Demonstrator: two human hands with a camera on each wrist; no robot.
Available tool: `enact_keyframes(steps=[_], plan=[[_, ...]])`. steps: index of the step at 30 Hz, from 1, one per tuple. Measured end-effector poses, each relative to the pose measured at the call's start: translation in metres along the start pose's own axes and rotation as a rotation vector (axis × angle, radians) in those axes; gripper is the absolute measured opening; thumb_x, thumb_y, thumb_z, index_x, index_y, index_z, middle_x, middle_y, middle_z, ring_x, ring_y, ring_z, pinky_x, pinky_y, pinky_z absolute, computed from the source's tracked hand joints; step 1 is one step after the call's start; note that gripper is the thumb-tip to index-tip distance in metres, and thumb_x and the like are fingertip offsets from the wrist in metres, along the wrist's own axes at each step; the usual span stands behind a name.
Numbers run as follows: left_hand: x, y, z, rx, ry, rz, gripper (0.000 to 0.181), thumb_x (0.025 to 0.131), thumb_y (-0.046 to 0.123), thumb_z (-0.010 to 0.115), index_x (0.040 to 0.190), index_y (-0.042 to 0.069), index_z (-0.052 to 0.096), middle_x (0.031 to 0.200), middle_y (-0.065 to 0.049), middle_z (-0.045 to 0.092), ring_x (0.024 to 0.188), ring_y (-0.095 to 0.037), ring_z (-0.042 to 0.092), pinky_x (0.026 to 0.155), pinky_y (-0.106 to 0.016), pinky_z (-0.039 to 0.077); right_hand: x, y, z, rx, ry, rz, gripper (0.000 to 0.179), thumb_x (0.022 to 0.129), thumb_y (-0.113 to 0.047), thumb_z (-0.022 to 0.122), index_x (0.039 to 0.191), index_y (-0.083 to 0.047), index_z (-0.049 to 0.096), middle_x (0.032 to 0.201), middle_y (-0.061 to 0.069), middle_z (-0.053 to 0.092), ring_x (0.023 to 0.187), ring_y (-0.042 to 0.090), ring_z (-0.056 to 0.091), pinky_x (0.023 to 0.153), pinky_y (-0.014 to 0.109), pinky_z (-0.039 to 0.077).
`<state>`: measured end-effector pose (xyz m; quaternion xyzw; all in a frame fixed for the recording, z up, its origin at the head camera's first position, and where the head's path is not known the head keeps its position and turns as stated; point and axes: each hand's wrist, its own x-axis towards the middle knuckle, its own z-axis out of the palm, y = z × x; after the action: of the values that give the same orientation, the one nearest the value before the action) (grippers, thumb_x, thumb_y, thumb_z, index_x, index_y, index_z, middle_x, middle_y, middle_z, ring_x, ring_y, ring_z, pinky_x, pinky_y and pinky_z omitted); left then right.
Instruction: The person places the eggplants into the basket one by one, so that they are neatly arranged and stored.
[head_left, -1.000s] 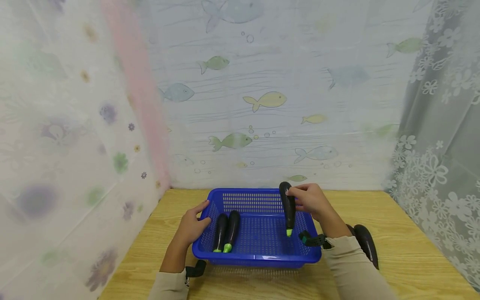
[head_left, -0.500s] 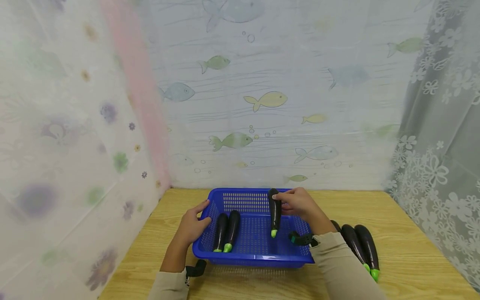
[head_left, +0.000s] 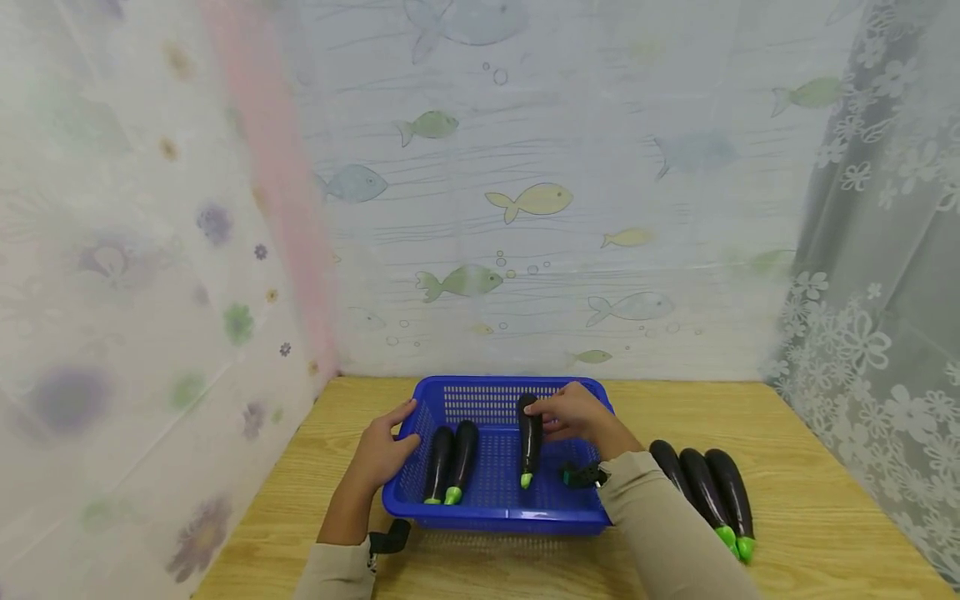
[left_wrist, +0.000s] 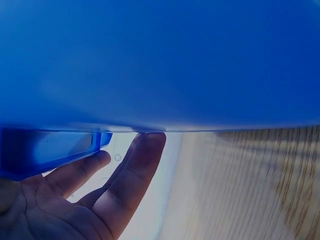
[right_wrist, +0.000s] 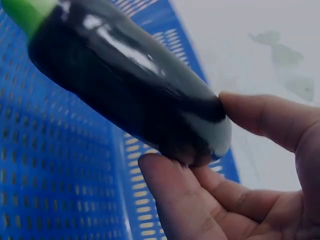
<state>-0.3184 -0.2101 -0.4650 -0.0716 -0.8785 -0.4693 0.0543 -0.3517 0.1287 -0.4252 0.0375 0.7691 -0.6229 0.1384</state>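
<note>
My right hand (head_left: 573,412) pinches an eggplant (head_left: 530,442) near its rounded end, thumb on one side and fingers on the other. It hangs over the basket with its green stem end down; in the right wrist view the dark, glossy eggplant (right_wrist: 135,85) fills the upper left. At the left side of the blue plastic basket (head_left: 510,515), my left hand (head_left: 382,450) holds the rim, thumb over it. The left wrist view shows fingers (left_wrist: 127,192) below the blue wall. Two eggplants (head_left: 464,454) lie side by side in the basket's left part.
Several eggplants (head_left: 705,492) lie together on the wooden table (head_left: 810,500), right of the basket and beside the right sleeve. A fish-patterned sheet (head_left: 540,250) hangs behind the table. A flowered sheet (head_left: 150,333) is at the left, a lace-like curtain (head_left: 885,333) at the right.
My right hand has carried the eggplant leftward and lower into the basket, from its right side toward the middle. The eggplants on the table have come into fuller view. The left hand stays put.
</note>
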Motion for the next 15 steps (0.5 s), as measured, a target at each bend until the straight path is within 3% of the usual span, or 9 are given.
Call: enact_keyframes(steps=[15], plan=[[0.000,0.000,-0.001,0.001,-0.008,0.003,0.064,0.096,0.012,0.063,0.158,0.013,0.045,0.165,-0.010,0.040,0.126,-0.048,0.062,0.089,-0.057,0.060,0.010,0.005,0.024,-0.132,-0.042,0.063,0.048,0.086,-0.016,0.082,0.121,0.009,0.060,0.100,0.022,0.071,0.083,0.034,0.077,0.075,0.048,0.065]])
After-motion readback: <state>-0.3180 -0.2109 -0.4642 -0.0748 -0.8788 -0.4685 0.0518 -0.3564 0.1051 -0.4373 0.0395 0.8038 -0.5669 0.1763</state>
